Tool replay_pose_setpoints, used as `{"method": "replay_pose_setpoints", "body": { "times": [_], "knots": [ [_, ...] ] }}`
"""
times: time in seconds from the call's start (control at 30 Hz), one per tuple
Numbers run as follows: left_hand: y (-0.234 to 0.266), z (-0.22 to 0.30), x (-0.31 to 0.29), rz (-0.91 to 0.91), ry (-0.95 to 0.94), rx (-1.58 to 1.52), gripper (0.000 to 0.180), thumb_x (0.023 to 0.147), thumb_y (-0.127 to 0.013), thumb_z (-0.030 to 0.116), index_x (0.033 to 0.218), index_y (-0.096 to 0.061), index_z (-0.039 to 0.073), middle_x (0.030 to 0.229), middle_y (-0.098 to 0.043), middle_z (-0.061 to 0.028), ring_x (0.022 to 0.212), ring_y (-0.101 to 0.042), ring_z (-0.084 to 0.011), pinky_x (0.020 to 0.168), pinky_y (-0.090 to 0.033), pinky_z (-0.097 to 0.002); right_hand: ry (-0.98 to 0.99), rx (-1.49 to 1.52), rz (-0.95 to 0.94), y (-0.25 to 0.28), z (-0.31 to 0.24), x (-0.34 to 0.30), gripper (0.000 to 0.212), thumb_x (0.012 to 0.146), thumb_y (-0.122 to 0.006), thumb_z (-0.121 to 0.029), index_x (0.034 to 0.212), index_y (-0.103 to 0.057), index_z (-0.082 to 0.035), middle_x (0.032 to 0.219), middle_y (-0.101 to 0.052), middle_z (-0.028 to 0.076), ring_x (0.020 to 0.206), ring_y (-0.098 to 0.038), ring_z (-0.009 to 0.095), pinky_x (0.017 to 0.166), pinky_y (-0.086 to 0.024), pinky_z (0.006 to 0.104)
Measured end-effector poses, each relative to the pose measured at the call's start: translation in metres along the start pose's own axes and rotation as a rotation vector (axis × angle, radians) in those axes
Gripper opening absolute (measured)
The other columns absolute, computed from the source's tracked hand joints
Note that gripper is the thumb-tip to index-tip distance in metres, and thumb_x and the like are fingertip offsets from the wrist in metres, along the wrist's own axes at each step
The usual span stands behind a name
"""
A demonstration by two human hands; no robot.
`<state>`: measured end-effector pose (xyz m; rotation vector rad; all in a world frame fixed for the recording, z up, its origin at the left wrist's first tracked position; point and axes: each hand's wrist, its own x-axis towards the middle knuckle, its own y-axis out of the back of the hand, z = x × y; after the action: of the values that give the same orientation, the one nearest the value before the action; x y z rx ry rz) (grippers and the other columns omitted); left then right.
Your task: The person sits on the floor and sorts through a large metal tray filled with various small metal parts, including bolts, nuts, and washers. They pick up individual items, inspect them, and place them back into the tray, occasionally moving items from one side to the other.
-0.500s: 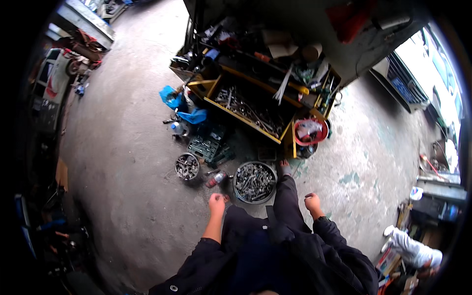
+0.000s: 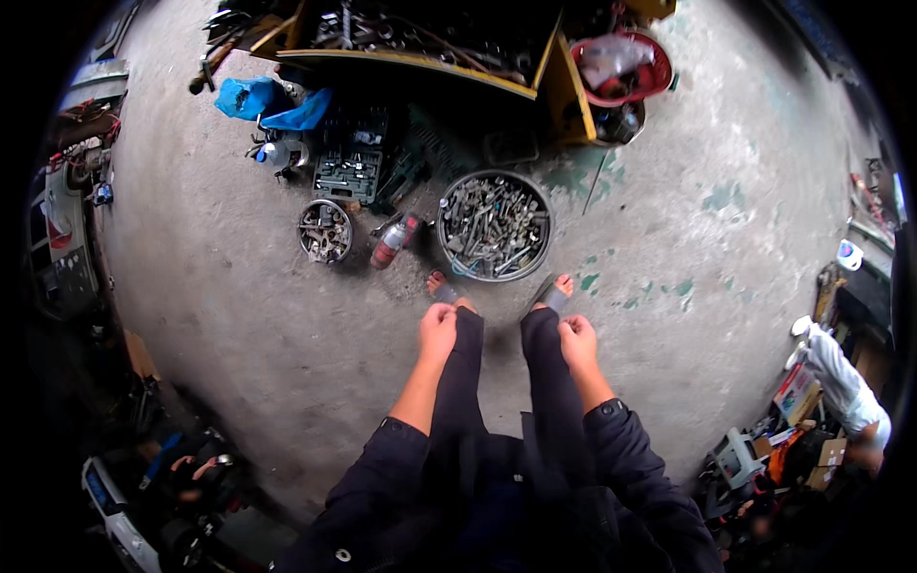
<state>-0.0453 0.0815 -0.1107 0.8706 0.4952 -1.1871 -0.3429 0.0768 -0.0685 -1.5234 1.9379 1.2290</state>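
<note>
Your left hand [image 2: 438, 329] is by your left leg [image 2: 460, 377], and your right hand [image 2: 578, 344] is by your right leg [image 2: 547, 368]. The hands are apart. Your fingers [image 2: 444, 313] curl in on both, but it is hard to see if they pinch anything. Your bare forearms [image 2: 416, 393] reach forward from dark sleeves [image 2: 387, 451], leaning in a little.

Basin [image 2: 497, 278] before the feet [image 2: 564, 284], hardware [image 2: 492, 215] in it; can [image 2: 389, 245] to its left, then bowl [image 2: 327, 261]. Behind the bowl, socket set [image 2: 349, 177], bottle [image 2: 272, 154] to its left. Drawer [image 2: 411, 63] at rear, basket [image 2: 630, 98] to its right.
</note>
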Motion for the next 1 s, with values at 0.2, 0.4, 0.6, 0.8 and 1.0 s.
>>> {"method": "replay_pose_setpoints", "body": {
  "times": [0.2, 0.4, 0.6, 0.8, 1.0],
  "knots": [
    [-0.054, -0.009, 0.091, -0.256, -0.131, 0.335, 0.013, 0.091, -0.065, 0.012, 0.102, -0.067, 0.005, 0.083, -0.068, -0.0095, 0.078, -0.065, -0.0175, 0.071, -0.052, -0.0335, 0.121, -0.496, -0.336, -0.032, 0.003, 0.063, 0.026, 0.079, -0.066, -0.026, 0.098, -0.069, -0.009, 0.085, -0.071, 0.012, 0.080, -0.069, 0.032, 0.075, -0.055, 0.0418],
    [-0.104, 0.013, 0.199, -0.310, -1.157, 0.639, 0.016, 0.080, -0.067, 0.005, 0.095, -0.066, 0.007, 0.086, -0.060, -0.0118, 0.075, -0.063, -0.0326, 0.068, -0.052, -0.0422, 0.465, -0.794, -0.573, -0.037, 0.003, 0.166, 0.031, 0.079, -0.067, -0.026, 0.104, -0.067, -0.009, 0.095, -0.070, 0.014, 0.090, -0.068, 0.036, 0.079, -0.055, 0.0475],
    [-0.150, 0.010, 0.250, -0.683, -1.501, 0.812, 0.024, 0.070, -0.071, 0.006, 0.092, -0.063, 0.006, 0.089, -0.061, -0.0070, 0.084, -0.062, -0.0278, 0.074, -0.049, -0.0401, 0.940, -0.910, -0.321, -0.062, -0.014, 0.280, 0.023, 0.079, -0.066, -0.017, 0.099, -0.067, -0.006, 0.091, -0.068, 0.013, 0.086, -0.068, 0.036, 0.076, -0.056, 0.0463],
    [-0.144, 0.014, 0.296, -0.648, -1.742, 0.918, 0.017, 0.073, -0.070, 0.009, 0.087, -0.060, 0.009, 0.082, -0.059, -0.0052, 0.080, -0.061, -0.0274, 0.072, -0.048, -0.0400, 1.318, -0.969, -0.583, -0.104, 0.007, 0.326, 0.014, 0.079, -0.068, -0.017, 0.088, -0.064, -0.007, 0.086, -0.065, 0.010, 0.083, -0.068, 0.033, 0.073, -0.056, 0.0454],
    [-0.134, 0.074, 0.286, -0.259, -1.822, 0.785, 0.018, 0.073, -0.071, 0.006, 0.090, -0.064, 0.007, 0.081, -0.064, -0.0061, 0.078, -0.064, -0.0268, 0.069, -0.049, -0.0395, 1.619, -1.012, -0.883, -0.137, 0.020, 0.327, 0.031, 0.076, -0.071, -0.017, 0.103, -0.065, -0.005, 0.104, -0.065, 0.013, 0.097, -0.066, 0.033, 0.082, -0.056, 0.0444]
  ]
}}
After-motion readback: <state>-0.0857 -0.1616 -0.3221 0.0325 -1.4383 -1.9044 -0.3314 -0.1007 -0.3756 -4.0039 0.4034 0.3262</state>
